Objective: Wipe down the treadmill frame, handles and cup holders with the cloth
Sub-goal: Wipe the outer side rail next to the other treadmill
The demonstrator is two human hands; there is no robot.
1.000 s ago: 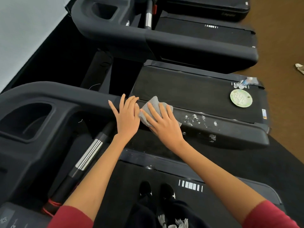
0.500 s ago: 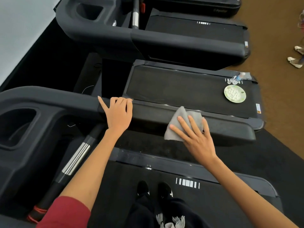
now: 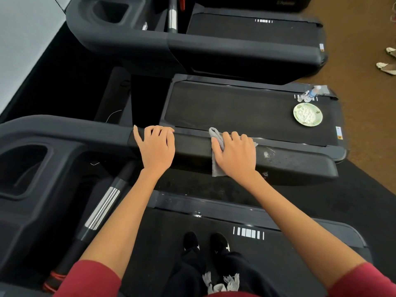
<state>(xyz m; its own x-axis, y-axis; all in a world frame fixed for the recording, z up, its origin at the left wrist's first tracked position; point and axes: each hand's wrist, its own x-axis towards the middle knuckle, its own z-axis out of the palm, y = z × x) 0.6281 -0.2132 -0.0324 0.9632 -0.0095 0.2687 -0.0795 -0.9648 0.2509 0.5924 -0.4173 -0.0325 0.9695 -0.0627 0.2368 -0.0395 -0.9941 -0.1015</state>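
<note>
Both hands are down on the side handle (image 3: 192,151) of the treadmill you stand on, apart from each other, with bare black rail between them. Your right hand (image 3: 234,156) has its fingers curled over the far edge of the handle with the grey cloth (image 3: 216,166) pinned under the palm, so the cloth wraps the rail's top and hangs down its near face; that reads as a grip meant to drag the cloth along the rail. Your left hand (image 3: 157,147) lies on the same handle with fingers bent over its far edge, holding nothing else; my guess is it steadies you while the other one works.

Just past your right hand, toward the rail's end, a few pale smears (image 3: 267,154) show on the handle, so that stretch looks like the next bit to cover. Left of your left hand the frame curves round to a cup holder (image 3: 25,168), which looks dry and untouched from here, though I can't be sure.

Beyond your hands, on the neighbouring treadmill's belt (image 3: 235,108), sit a small green plate (image 3: 308,114) and a plastic bottle (image 3: 310,94) lying on its side, well apart from the cloth and not in its path. Below your left forearm runs a silver-banded grip bar (image 3: 102,211). Nothing blocks the rail ahead of the cloth.
</note>
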